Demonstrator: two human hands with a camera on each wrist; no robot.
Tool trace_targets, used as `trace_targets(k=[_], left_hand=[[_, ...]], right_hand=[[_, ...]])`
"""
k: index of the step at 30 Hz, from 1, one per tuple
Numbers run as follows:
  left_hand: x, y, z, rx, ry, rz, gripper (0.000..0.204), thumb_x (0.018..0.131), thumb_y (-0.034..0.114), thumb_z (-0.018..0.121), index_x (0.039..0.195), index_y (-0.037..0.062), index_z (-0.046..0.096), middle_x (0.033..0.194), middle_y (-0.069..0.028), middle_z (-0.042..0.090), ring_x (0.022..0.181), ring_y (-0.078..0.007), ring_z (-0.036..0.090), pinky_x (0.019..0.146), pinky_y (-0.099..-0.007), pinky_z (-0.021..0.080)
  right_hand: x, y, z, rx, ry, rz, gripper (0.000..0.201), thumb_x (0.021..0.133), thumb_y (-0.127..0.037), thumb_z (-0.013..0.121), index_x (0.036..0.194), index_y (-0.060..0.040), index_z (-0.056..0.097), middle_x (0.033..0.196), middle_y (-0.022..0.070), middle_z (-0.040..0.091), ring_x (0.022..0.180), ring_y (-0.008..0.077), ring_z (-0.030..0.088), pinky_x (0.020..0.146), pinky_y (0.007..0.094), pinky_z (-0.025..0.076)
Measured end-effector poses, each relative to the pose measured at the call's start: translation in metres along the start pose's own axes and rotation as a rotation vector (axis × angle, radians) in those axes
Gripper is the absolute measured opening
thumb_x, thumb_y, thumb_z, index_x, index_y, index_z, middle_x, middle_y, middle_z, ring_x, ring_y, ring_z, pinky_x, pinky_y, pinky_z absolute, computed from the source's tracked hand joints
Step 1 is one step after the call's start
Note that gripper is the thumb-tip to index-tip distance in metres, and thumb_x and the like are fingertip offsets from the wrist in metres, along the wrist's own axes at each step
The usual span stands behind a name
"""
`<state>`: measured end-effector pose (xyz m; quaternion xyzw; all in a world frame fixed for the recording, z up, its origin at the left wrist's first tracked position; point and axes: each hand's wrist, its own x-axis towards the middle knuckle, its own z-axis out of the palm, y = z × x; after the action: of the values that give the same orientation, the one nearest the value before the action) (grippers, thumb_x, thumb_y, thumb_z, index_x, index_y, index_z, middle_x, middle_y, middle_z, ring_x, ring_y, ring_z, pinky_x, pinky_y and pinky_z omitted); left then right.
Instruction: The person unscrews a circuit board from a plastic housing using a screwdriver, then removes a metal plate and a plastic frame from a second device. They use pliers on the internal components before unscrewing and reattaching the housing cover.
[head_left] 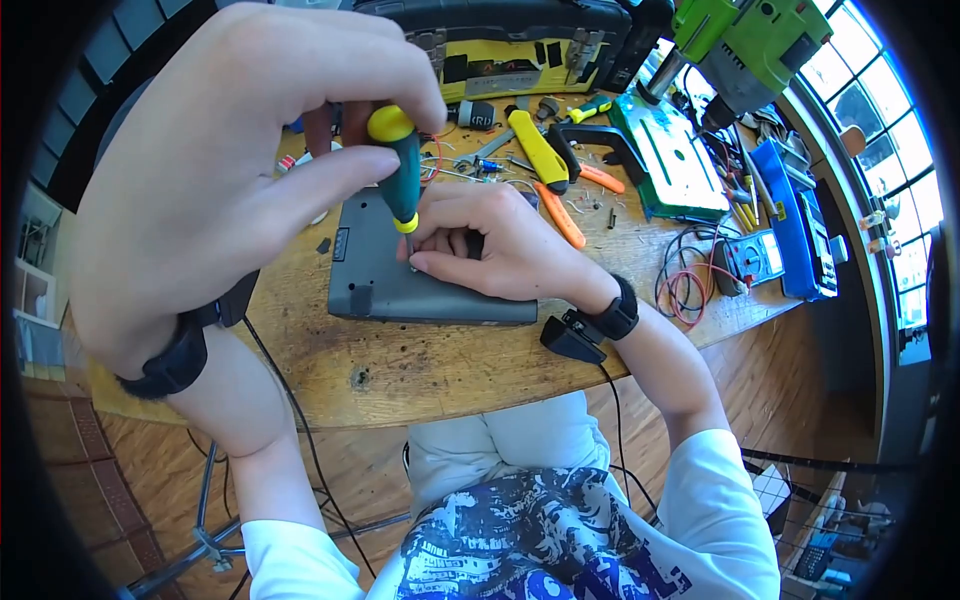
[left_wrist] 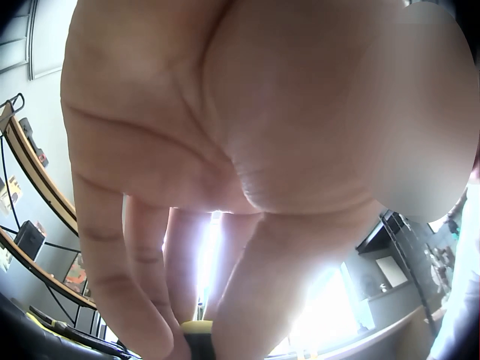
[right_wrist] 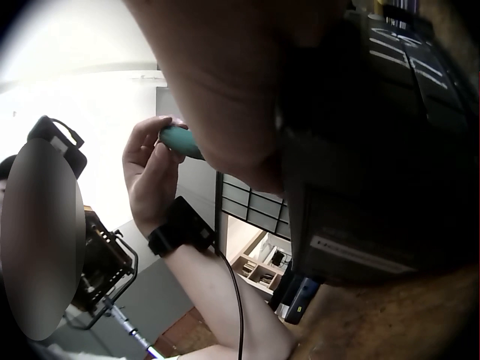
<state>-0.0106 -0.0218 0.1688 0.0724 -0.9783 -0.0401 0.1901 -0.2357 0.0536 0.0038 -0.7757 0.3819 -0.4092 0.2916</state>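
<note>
A screwdriver (head_left: 403, 175) with a green handle and yellow ends stands nearly upright over a dark grey flat case (head_left: 440, 303). My left hand (head_left: 210, 170) holds its handle near the top, thumb and fingers around it. In the left wrist view, only the yellow and dark end of the screwdriver (left_wrist: 199, 337) shows below the palm. My right hand (head_left: 505, 245) rests on the case with curled fingers, thumb and forefinger pinching at the thin shaft close to its tip. Something small and shiny shows at that tip. In the right wrist view the case (right_wrist: 360, 202) looms dark beside the hand.
Behind the case lie a yellow utility knife (head_left: 538, 150), orange-handled pliers (head_left: 562, 215) and loose small parts. At right are a green drill press (head_left: 750, 50), a multimeter (head_left: 757, 258) with coiled leads and a blue bin (head_left: 785, 215). A black toolbox (head_left: 520, 50) stands at the back.
</note>
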Motion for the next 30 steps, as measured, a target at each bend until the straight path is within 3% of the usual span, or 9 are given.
trace_targets(k=[6,8,15,17,21,23,24,27,30], left_hand=[[0.007,0.007,-0.016,-0.072,-0.296,-0.322,0.021,0.090,0.008,0.083,0.108,0.0006,0.074,0.095,-0.0065,0.071,0.077,-0.0163,0.067,0.066,-0.0263,0.049],[0.006,0.002,0.001,-0.064,0.018,0.057,0.022,0.090,0.011,0.085,0.107,0.0007,0.074,0.092,-0.0065,0.070,0.074,-0.0161,0.066,0.065,-0.0262,0.049],[0.001,-0.006,0.000,-0.024,-0.018,0.027,0.032,0.085,0.019,0.091,0.106,0.0007,0.074,0.092,-0.0081,0.070,0.073,-0.0147,0.064,0.066,-0.0267,0.050],[0.002,-0.001,-0.007,-0.002,-0.170,-0.182,0.030,0.084,0.015,0.089,0.106,0.0010,0.074,0.093,-0.0089,0.070,0.072,-0.0154,0.064,0.066,-0.0283,0.051],[0.007,0.005,-0.004,-0.026,-0.160,-0.200,0.028,0.084,0.014,0.089,0.105,0.0013,0.074,0.088,-0.0076,0.070,0.070,-0.0158,0.063,0.065,-0.0286,0.052],[0.006,-0.001,0.006,-0.006,0.074,0.091,0.029,0.085,0.015,0.089,0.105,0.0014,0.074,0.086,-0.0070,0.069,0.069,-0.0162,0.063,0.065,-0.0289,0.052],[0.005,-0.004,0.008,-0.006,0.073,0.090,0.029,0.085,0.015,0.089,0.105,0.0014,0.074,0.086,-0.0070,0.069,0.069,-0.0162,0.063,0.065,-0.0289,0.052],[0.000,-0.009,0.005,-0.035,0.026,0.052,0.027,0.087,0.013,0.087,0.107,0.0018,0.075,0.086,-0.0071,0.069,0.071,-0.0171,0.065,0.066,-0.0298,0.053],[0.004,-0.001,-0.014,-0.003,-0.187,-0.068,0.026,0.091,0.011,0.083,0.113,0.0026,0.073,0.096,-0.0070,0.070,0.082,-0.0165,0.069,0.077,-0.0308,0.056]], right_hand=[[0.000,0.004,0.000,-0.023,0.020,-0.036,0.013,0.090,-0.006,0.083,0.102,-0.0040,0.079,0.091,0.0066,0.070,0.070,0.0168,0.065,0.065,0.0316,0.051],[0.001,0.006,0.001,-0.053,0.014,-0.072,0.013,0.090,-0.006,0.083,0.102,-0.0039,0.079,0.091,0.0068,0.070,0.070,0.0171,0.066,0.065,0.0319,0.051],[0.001,-0.004,-0.001,-0.038,-0.019,0.022,0.012,0.093,-0.007,0.081,0.103,-0.0033,0.079,0.093,0.0070,0.071,0.068,0.0174,0.064,0.065,0.0320,0.051],[0.000,-0.003,0.000,-0.013,0.017,0.071,0.012,0.092,-0.007,0.081,0.103,-0.0030,0.079,0.093,0.0066,0.071,0.067,0.0169,0.063,0.064,0.0318,0.051],[0.001,0.002,-0.001,-0.072,-0.006,-0.005,0.014,0.091,-0.006,0.082,0.103,-0.0025,0.079,0.091,0.0064,0.071,0.067,0.0156,0.063,0.063,0.0312,0.050],[0.002,0.008,0.002,-0.080,0.027,-0.110,0.015,0.089,-0.007,0.084,0.102,-0.0021,0.079,0.090,0.0059,0.070,0.066,0.0143,0.063,0.063,0.0304,0.050],[0.002,0.005,0.001,-0.079,0.026,-0.110,0.015,0.089,-0.007,0.084,0.102,-0.0021,0.079,0.090,0.0059,0.070,0.066,0.0143,0.063,0.063,0.0304,0.050],[0.001,-0.004,0.000,-0.027,-0.006,0.028,0.014,0.090,-0.007,0.084,0.102,-0.0021,0.079,0.090,0.0056,0.070,0.067,0.0139,0.063,0.063,0.0303,0.050],[0.001,-0.005,-0.001,-0.003,0.002,0.073,0.011,0.092,-0.006,0.082,0.102,-0.0025,0.079,0.090,0.0053,0.070,0.067,0.0142,0.063,0.063,0.0308,0.050]])
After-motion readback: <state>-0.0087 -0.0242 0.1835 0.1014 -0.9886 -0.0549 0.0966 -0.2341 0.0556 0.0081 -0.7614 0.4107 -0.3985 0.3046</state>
